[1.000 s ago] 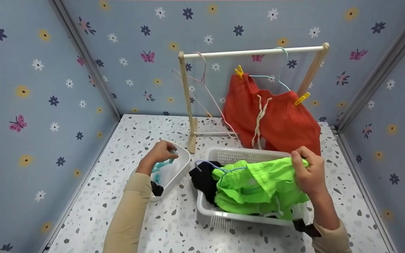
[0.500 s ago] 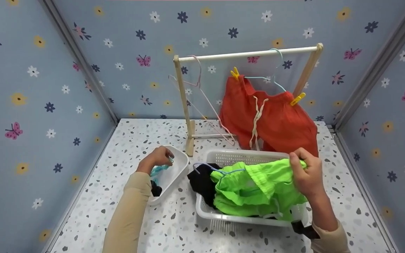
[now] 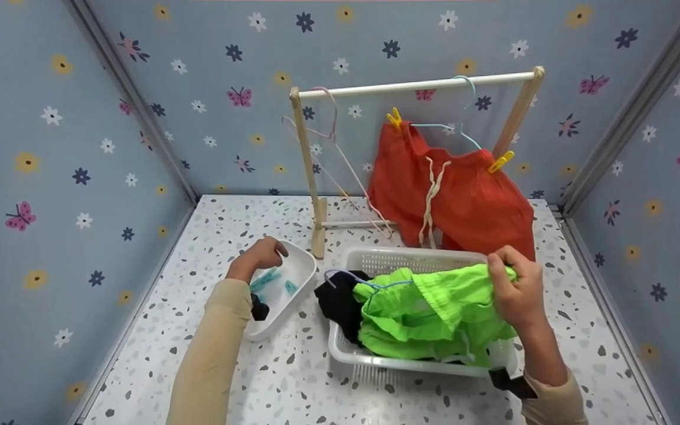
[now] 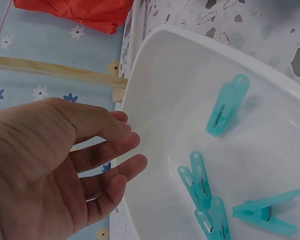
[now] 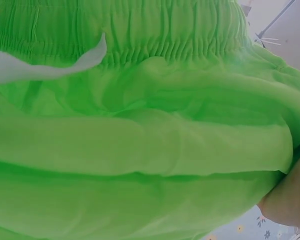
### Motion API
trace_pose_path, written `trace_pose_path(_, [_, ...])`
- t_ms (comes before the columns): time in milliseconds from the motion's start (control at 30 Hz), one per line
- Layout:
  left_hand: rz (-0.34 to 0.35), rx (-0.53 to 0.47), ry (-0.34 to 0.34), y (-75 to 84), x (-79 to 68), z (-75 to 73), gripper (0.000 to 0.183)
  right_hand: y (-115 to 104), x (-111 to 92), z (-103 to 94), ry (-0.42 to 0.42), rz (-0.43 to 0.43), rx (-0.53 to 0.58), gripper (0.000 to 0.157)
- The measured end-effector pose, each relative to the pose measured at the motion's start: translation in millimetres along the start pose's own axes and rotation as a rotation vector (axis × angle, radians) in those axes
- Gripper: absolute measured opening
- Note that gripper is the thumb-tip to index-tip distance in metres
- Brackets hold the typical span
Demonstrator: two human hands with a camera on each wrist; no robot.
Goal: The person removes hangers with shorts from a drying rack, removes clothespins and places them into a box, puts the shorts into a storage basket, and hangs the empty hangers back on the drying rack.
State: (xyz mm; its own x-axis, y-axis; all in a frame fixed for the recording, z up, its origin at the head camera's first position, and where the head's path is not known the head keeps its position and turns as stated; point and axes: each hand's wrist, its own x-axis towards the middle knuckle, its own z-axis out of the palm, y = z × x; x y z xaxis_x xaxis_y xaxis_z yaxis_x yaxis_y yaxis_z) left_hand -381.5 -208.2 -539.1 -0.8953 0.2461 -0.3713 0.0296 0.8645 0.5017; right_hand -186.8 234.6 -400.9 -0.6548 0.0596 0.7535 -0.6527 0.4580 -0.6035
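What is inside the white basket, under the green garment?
Black cloth shows at the left, partly over the rim of the white basket. Anything deeper is covered by the green garment, which the right hand grips.

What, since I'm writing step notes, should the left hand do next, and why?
Probably pinch one teal plastic clothespin with the left hand: that hand looks empty by the white plastic tray, while the right hand holds the bright green cloth garment with a slim blue hanger at its waistband, and no clothespin shows there.
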Motion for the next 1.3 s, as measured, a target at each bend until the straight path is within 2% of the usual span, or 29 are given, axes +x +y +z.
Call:
trace_pose_path(267, [0.013,-0.009,0.011,-3.0,-2.0,0.8,0.027,2,-3,0.1,0.002,0.003,0.013,0.019])
trace_pose_path(500, [0.044,-0.026,0.022,0.7,-8.0,2.4,0.024,25,-9,-0.7,0.007,0.013,-0.007,0.019])
trace_pose_path(733, [0.127,-0.037,0.084,16.3,-21.0,2.4,0.025,37,-9,-4.6,0.019,0.016,-0.076,0.016])
trace_pose_path(900, [0.205,-0.044,0.124,26.5,-34.1,9.8,0.024,44,-12,-9.6,0.027,0.009,-0.138,0.016])
trace_pose_path(1000, [0.235,-0.061,0.174,30.9,-45.6,17.3,0.022,49,-14,-12.8,0.020,-0.051,-0.117,0.016])
trace_pose_path(1133, [0.266,-0.118,0.227,35.0,-62.9,31.8,0.022,56,-16,-16.9,0.012,-0.183,-0.077,0.017])
trace_pose_path(1300, [0.317,-0.216,0.282,40.1,-80.7,51.6,0.019,61,-16,-24.0,-0.019,-0.285,-0.186,0.019])
